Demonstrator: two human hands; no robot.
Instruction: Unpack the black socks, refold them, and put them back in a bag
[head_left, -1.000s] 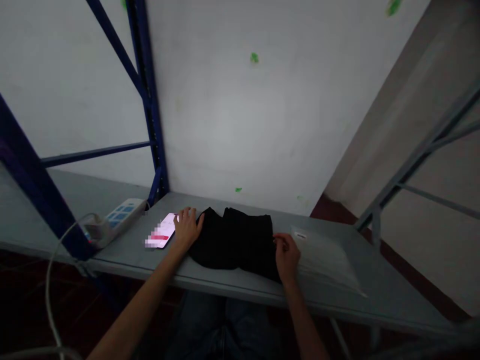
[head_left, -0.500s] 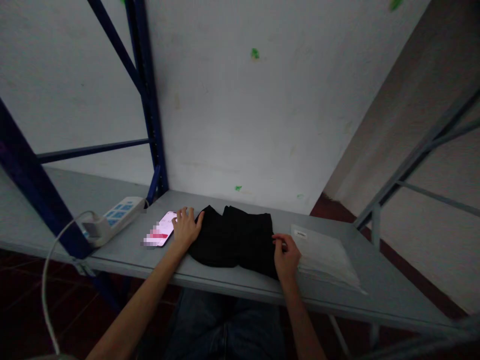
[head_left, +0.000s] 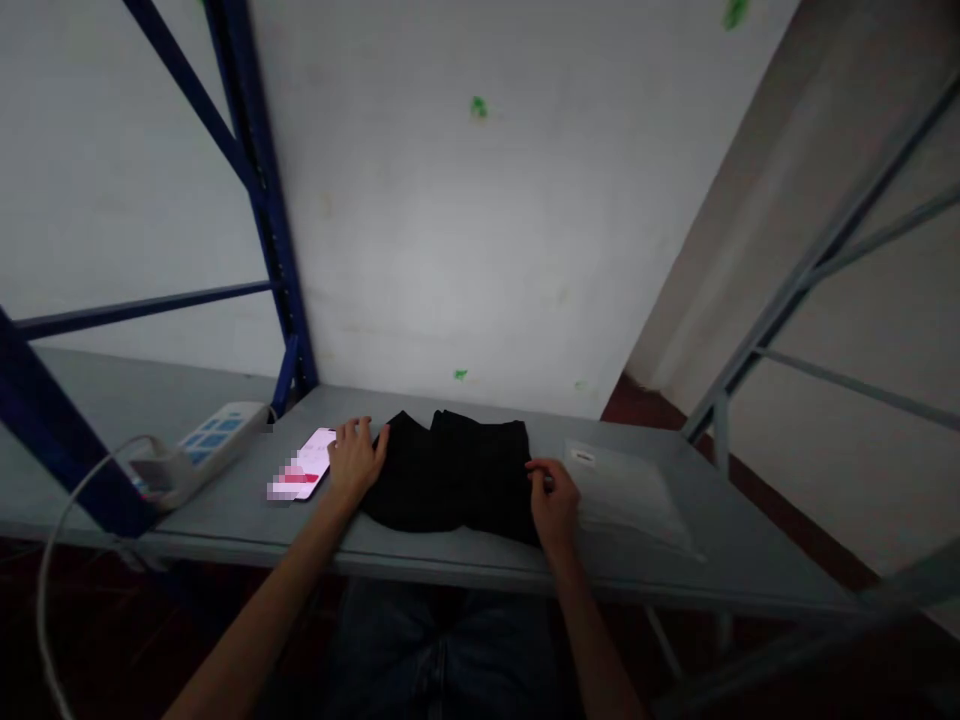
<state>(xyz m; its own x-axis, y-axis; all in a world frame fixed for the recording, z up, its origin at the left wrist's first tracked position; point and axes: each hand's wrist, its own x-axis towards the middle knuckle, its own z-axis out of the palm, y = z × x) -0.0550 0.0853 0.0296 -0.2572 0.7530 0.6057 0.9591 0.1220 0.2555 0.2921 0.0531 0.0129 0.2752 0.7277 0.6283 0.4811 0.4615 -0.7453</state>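
Observation:
A black garment (head_left: 457, 475), perhaps shorts, lies spread flat on the grey shelf (head_left: 450, 555) in front of me. My left hand (head_left: 356, 460) rests at its left edge with the fingers spread. That hand also covers the right side of a phone (head_left: 304, 465) with a lit screen. At the garment's right edge is my right hand (head_left: 553, 503), its fingers curled and thumb and forefinger pinched together on the black fabric. Just right of it lies a clear plastic bag (head_left: 634, 500) bearing a small white label.
A white power strip (head_left: 217, 440) with a plug and cable sits on the left, beside a blue metal upright (head_left: 274, 230). Behind the shelf stands a white wall (head_left: 480, 230) with green marks. Grey metal bars (head_left: 772, 320) slant up on the right.
The whole view has swung, so everything sits further left in the picture. Both hands keep nearly the same places on the garment.

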